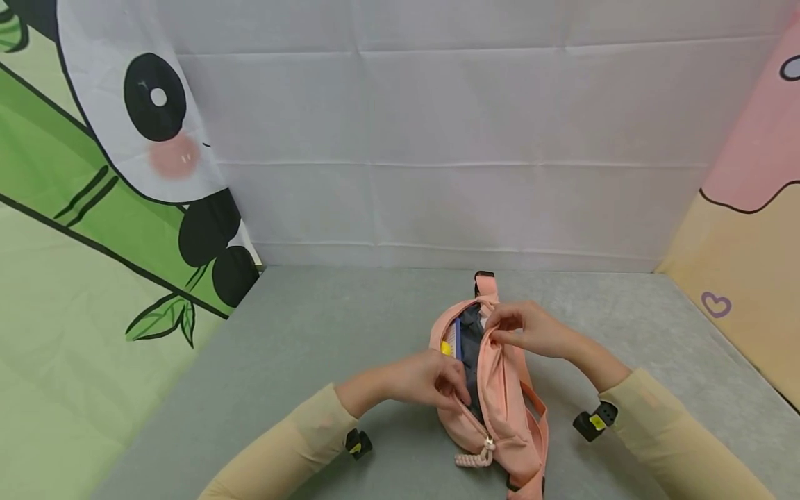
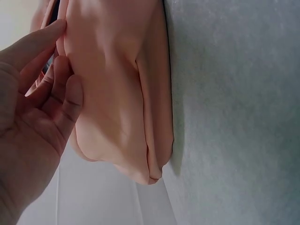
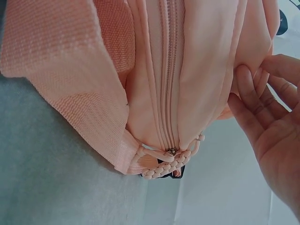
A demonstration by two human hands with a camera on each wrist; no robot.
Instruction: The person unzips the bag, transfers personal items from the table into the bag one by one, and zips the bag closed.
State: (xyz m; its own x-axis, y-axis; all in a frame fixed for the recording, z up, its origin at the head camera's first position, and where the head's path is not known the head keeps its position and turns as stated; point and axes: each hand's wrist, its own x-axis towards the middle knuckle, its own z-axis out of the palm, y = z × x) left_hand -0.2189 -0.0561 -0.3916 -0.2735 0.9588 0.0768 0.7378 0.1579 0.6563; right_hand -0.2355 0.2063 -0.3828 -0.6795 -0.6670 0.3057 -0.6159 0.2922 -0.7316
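A peach-pink waist bag (image 1: 503,396) with a dark lining lies on the grey table, its main zip undone. My left hand (image 1: 428,378) pinches the near left edge of the opening; in the left wrist view the thumb and fingers (image 2: 61,86) meet at the bag's rim. Across the opening, my right hand (image 1: 531,330) pinches the right edge, and the right wrist view has its fingers (image 3: 253,89) gathering the fabric. Inside show a blue-edged item (image 1: 458,339) and something yellow (image 1: 446,348), both partly hidden. A braided zip pull (image 1: 478,458) hangs at the near end.
The bag's webbing strap (image 1: 536,410) loops along its right side, with a black buckle (image 1: 484,274) at the far end. Grey table surface (image 1: 331,312) extends around the bag. A pale cloth backdrop (image 1: 437,139) hangs behind, with printed cartoon panels on both sides.
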